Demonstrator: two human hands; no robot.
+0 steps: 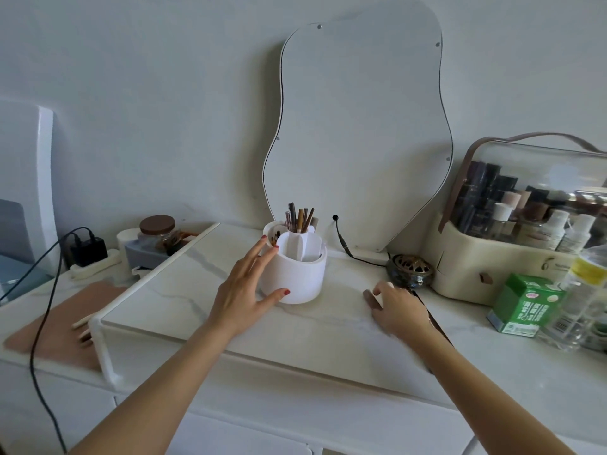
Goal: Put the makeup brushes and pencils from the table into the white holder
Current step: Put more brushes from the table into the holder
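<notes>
The white holder [297, 274] stands on the marble shelf [184, 290] in front of the mirror. Several brown and dark pencils [300, 218] stand upright in its middle compartment, and a few tips show in its left cup. My left hand [243, 287] cups the holder's left side, thumb at the front base and fingers spread up to the rim. My right hand [400, 307] lies on the shelf to the right, curled over a thin dark pencil [435, 323] that sticks out past the wrist. A brownish tip [370, 300] shows at the fingertips.
A dark metal burner [410, 269] and a black cable [345, 247] sit right of the holder. Further right are a cosmetics case [492, 270], a green box [522, 303] and clear bottles [581, 300]. On the left lie a brown mat [56, 336] with pale sticks [82, 325], a jar [157, 231] and a charger [88, 251].
</notes>
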